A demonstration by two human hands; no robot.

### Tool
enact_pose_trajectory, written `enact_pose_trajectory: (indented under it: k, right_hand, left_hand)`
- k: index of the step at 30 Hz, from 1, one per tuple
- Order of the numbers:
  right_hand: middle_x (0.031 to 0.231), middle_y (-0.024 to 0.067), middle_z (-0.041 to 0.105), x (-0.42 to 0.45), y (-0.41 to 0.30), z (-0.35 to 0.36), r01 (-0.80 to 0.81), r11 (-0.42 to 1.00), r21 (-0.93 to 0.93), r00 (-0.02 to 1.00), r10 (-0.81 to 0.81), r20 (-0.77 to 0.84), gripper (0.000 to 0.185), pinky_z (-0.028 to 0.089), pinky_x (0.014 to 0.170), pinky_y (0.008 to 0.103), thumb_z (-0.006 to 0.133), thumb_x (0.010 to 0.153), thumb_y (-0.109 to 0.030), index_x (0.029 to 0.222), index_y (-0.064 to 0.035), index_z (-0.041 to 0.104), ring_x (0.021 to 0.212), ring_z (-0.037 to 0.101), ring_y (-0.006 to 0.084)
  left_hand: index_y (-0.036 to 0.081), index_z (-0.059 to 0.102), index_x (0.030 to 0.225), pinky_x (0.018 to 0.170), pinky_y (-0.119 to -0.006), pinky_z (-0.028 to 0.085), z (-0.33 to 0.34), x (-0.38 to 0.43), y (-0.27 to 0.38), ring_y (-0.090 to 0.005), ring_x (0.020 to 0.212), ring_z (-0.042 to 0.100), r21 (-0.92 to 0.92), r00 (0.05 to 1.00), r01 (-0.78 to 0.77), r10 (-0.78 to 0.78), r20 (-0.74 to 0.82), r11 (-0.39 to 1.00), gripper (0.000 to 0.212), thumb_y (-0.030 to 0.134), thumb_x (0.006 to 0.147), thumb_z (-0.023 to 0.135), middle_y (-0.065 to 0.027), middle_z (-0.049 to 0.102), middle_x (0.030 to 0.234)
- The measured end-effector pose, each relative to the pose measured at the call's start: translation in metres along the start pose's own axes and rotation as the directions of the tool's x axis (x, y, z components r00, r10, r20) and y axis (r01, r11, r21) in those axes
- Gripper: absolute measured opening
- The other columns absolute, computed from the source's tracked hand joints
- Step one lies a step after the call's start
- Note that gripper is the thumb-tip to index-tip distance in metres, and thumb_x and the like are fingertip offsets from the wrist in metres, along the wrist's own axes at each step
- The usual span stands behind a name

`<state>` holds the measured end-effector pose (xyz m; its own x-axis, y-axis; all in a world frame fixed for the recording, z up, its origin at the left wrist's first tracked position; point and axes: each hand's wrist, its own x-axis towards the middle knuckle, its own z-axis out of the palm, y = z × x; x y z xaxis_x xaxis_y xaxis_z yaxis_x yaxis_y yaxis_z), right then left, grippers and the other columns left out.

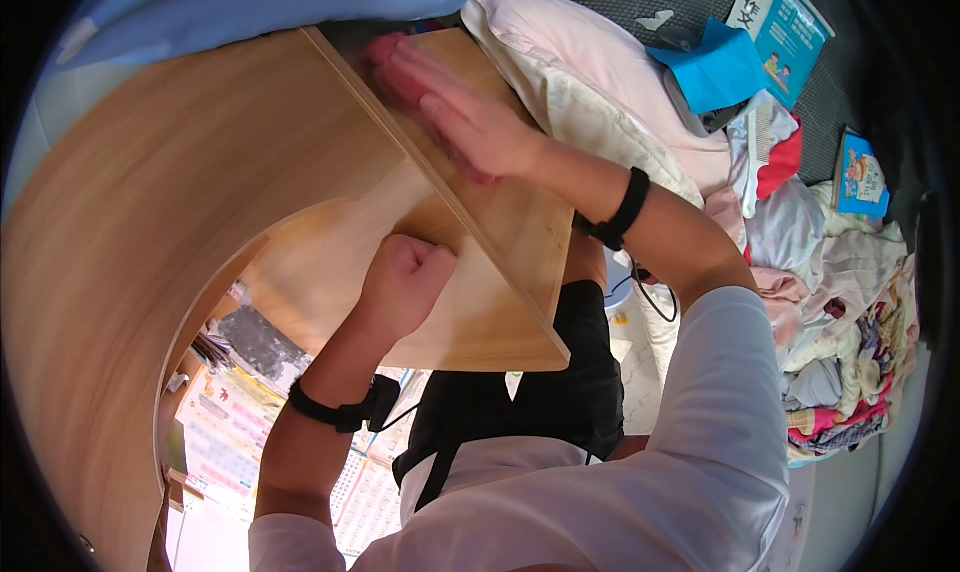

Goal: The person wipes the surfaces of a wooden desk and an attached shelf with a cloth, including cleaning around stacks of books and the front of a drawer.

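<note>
My right hand (487, 129) lies over a red cloth (405, 77), which is blurred at its far end and rests on a light wooden board (517, 219) beyond an upright wooden divider (450, 197). Nearer the left, on this side of the divider, my left hand (409, 279) is closed in a fist against or just above a wooden surface (322, 272). No object shows in the fist. Each wrist wears a black band.
A curved wooden panel (150, 159) fills the left. Pink and patterned bedding (585, 84) borders the board. Books (787, 39), a blue cloth or sheet (712, 66), a comb (760, 133) and heaped clothes (847, 287) are at right. Printed sheets (225, 429) show below left.
</note>
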<state>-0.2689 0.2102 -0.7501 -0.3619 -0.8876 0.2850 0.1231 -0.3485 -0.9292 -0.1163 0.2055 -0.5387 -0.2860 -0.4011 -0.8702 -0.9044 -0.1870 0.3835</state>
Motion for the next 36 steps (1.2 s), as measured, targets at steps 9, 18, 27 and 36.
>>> enact_pose_trajectory:
  k: [9, 18, 27, 36]
  right_hand:
    - [0.171, 0.0206, 0.036, -0.001, 0.001, 0.004, -0.139, 0.978, -0.158, 0.989, 0.129, -0.071, 0.054, 0.024, 0.131, 0.0428, 0.043, 0.114, -0.024, 0.163, -0.0024, 0.041, 0.161, 0.028, 0.0375]
    - [0.171, 0.0218, 0.035, -0.033, 0.018, -0.010, -0.292, 0.952, -0.095, 0.956, 0.291, -0.030, 0.055, 0.024, 0.131, 0.0445, 0.045, 0.114, -0.023, 0.164, -0.0032, 0.037, 0.160, 0.030, 0.0373]
    - [0.171, 0.0212, 0.034, -0.058, -0.030, -0.003, -0.272, 0.951, -0.147, 0.960, 0.278, 0.020, 0.056, 0.022, 0.131, 0.0435, 0.046, 0.113, -0.024, 0.165, -0.0037, 0.037, 0.163, 0.024, 0.0363]
    - [0.174, 0.0173, 0.031, -0.113, 0.094, -0.025, -0.487, 0.872, 0.050, 0.867, 0.489, -0.094, 0.056, 0.020, 0.131, 0.0383, 0.039, 0.116, -0.027, 0.167, -0.0041, 0.033, 0.162, 0.025, 0.0306]
  left_hand:
    - [-0.002, 0.041, 0.060, 0.048, -0.037, 0.029, -0.002, 0.002, -0.001, -0.0069, 0.054, 0.033, 0.043, 1.000, 0.004, -0.004, 0.008, 0.999, 0.044, 0.016, 0.096, 0.059, 0.0013, 0.027, 0.056]
    - [0.001, 0.040, 0.059, 0.049, -0.035, 0.027, -0.001, -0.002, 0.003, -0.0056, 0.055, 0.032, 0.036, 1.000, 0.026, -0.026, 0.013, 0.999, 0.044, 0.015, 0.097, 0.057, 0.0032, 0.030, 0.055]
    - [-0.003, 0.041, 0.061, 0.048, -0.038, 0.029, 0.001, -0.003, 0.004, -0.0072, 0.054, 0.033, 0.059, 1.000, -0.010, 0.010, 0.003, 0.998, 0.045, 0.017, 0.096, 0.059, -0.0007, 0.030, 0.053]
    - [-0.001, 0.042, 0.059, 0.048, -0.037, 0.028, -0.002, 0.002, 0.013, -0.0072, 0.052, 0.033, 0.054, 0.999, 0.019, -0.022, 0.046, 0.998, 0.045, 0.017, 0.096, 0.060, 0.0011, 0.030, 0.052]
